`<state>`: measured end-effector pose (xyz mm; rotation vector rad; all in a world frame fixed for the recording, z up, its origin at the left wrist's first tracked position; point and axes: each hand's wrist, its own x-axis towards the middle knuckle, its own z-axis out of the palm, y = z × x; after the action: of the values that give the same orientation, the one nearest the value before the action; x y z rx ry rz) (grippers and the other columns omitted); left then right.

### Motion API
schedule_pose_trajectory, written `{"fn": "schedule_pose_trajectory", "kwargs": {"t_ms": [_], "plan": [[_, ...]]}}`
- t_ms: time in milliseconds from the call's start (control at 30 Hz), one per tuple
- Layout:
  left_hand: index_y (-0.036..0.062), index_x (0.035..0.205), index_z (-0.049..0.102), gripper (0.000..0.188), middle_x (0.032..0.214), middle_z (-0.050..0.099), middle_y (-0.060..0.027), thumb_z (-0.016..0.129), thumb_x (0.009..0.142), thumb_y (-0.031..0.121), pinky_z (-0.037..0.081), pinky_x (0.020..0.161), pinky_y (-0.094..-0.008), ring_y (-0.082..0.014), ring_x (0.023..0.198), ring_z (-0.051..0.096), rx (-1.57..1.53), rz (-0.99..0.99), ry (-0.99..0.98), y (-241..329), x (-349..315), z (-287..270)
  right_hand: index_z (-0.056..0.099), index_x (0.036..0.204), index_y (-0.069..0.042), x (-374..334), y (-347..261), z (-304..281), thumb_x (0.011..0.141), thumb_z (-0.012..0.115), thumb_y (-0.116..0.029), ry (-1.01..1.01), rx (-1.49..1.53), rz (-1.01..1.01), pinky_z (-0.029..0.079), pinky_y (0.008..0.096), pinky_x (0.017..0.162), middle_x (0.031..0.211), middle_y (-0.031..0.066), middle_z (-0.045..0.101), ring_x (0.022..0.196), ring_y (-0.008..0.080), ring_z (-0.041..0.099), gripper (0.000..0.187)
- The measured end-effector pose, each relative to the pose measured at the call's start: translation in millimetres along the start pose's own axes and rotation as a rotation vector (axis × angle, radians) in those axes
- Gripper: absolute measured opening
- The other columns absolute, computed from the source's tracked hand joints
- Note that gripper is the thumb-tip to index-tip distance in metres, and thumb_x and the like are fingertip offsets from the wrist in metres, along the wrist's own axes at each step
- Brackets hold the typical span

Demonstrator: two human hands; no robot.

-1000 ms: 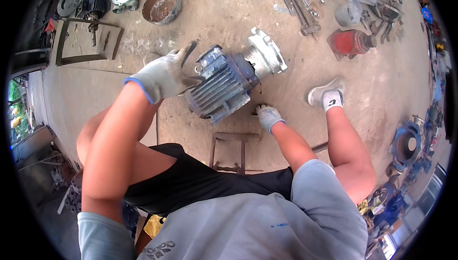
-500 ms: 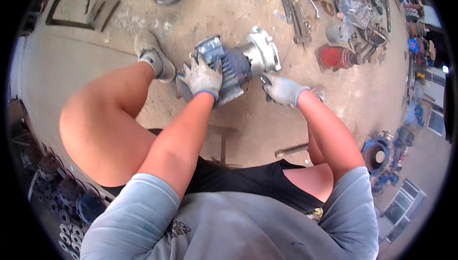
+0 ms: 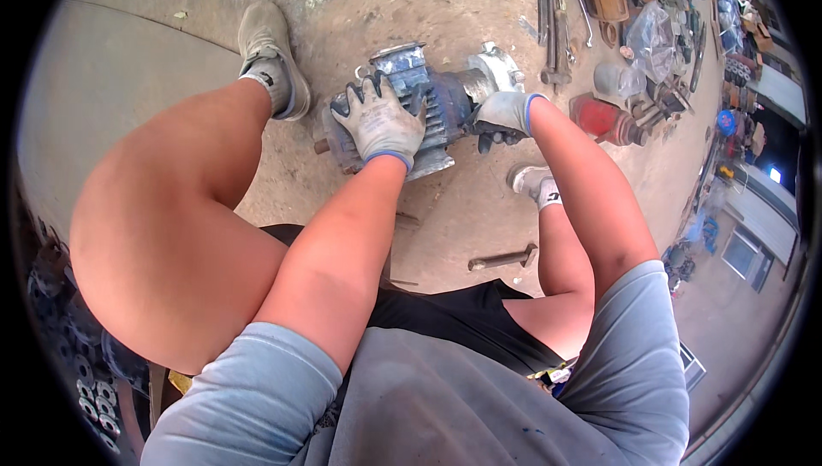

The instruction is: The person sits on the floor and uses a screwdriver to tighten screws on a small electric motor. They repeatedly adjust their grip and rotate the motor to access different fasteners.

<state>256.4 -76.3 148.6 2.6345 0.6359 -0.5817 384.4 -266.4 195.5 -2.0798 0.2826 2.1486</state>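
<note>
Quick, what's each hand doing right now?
Left hand: open, palm down on the blue electric motor.
Right hand: by its silver flange; grip cannot be told.

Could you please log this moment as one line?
Left hand: spread on blue motor | Right hand: at silver end fitting | Hammer: on floor

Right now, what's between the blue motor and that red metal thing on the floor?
In the head view, the right gloved hand and forearm come between the blue motor and the red metal thing.
</note>
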Motion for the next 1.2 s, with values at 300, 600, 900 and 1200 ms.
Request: {"fn": "schedule_pose_trajectory", "kwargs": {"t_ms": [300, 600, 900, 1200], "plan": [[0.0122, 0.166, 0.047, 0.092, 0.175, 0.036, -0.015, 0.055, 0.098, 0.074, 0.017, 0.128, -0.0689, -0.0398, 0.159, 0.036, 0.034, -0.011, -0.081, 0.2, 5.3, -3.7, 0.073, 0.082, -0.008, 2.2, -28.5, -0.6, 0.1, 0.066, -0.024, -0.02, 0.013, 0.144, 0.042, 0.0295, 0.044, 0.083, 0.0061, 0.079, 0.047, 0.0115, 0.049, 0.025], [-0.002, 0.169, 0.032, 0.098, 0.174, 0.033, -0.0238, 0.049, 0.102, 0.069, 0.016, 0.131, -0.0663, -0.0409, 0.159, 0.035, 0.192, 0.126, -0.159, -3.3, 17.4, -16.2, 0.078, 0.106, 0.0, 32.4, 30.5, 84.5, 0.099, 0.059, -0.015, 0.646, -0.963, -0.376, 0.062, 0.0501, 0.081, 0.099, 0.021, 0.08, 0.087, 0.0385, 0.078, 0.026], [0.0004, 0.164, 0.041, 0.094, 0.17, 0.04, -0.0248, 0.058, 0.1, 0.067, 0.021, 0.132, -0.0583, -0.0363, 0.158, 0.038, 0.076, 0.167, -0.038, -6.7, 12.8, -6.2, 0.052, 0.153, -0.006, 85.6, 63.6, 199.1, 0.1, 0.062, -0.011, 1.311, 0.232, -0.521, 0.058, 0.056, 0.09, 0.121, 0.0248, 0.075, 0.104, 0.0462, 0.074, 0.054], [0.0024, 0.165, 0.039, 0.093, 0.171, 0.038, -0.0237, 0.058, 0.1, 0.066, 0.021, 0.132, -0.0578, -0.0357, 0.16, 0.036, 0.036, 0.16, -0.02, -6.3, 12.4, -4.1, 0.052, 0.156, -0.005, 94.8, 63.7, 204.3, 0.102, 0.06, -0.009, 1.303, 0.337, -0.533, 0.057, 0.0524, 0.098, 0.131, 0.0267, 0.072, 0.115, 0.0463, 0.071, 0.055]]}}
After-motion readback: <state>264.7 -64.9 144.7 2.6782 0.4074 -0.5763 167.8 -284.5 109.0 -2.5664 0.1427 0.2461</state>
